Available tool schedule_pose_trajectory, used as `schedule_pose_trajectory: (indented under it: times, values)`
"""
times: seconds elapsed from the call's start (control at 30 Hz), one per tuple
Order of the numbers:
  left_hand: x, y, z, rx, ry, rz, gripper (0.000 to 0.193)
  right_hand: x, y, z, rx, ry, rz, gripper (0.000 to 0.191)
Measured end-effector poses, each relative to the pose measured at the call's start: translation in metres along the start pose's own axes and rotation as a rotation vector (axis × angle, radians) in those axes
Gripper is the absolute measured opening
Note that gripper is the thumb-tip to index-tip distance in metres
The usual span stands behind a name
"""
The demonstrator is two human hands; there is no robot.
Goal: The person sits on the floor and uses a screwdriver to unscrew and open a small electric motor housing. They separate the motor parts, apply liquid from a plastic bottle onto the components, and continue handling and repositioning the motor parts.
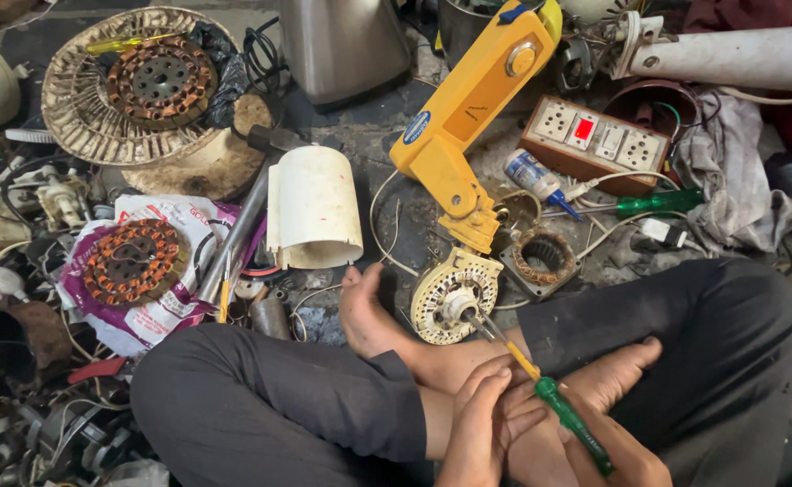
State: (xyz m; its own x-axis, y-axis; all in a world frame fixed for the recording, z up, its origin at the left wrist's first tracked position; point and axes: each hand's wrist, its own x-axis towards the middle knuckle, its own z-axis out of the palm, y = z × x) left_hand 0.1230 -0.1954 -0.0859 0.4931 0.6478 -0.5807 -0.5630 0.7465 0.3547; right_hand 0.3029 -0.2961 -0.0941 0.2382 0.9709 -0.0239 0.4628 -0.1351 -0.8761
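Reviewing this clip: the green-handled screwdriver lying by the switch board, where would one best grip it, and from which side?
Grip the green handle, probably from above. The screwdriver lies flat on the floor, handle pointing right towards the grey cloth. The handle is its thickest part and looks uncovered, while the thin shaft runs left among white wires and a small tube, leaving little room there.

We have one view only, from a camera worn on the head, looking steeply down and close over our crossed legs in dark grey trousers (270, 397) to the cluttered grey workshop floor (369, 135) ahead.
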Motion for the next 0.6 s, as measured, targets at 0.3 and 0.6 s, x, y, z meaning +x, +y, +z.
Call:
schedule_pose_trajectory:
  times: [0.3, 0.6]
  values:
    - [-0.003, 0.004, 0.005, 0.013, 0.025, -0.017, 0.044, 0.004, -0.006, 0.001, -0.004, -0.021, 0.08, 0.048]
    - [-0.002, 0.0, 0.001, -0.028, -0.005, 0.031, 0.043, 0.012, -0.034, -0.004, -0.296, -0.063, -0.06, 0.057]
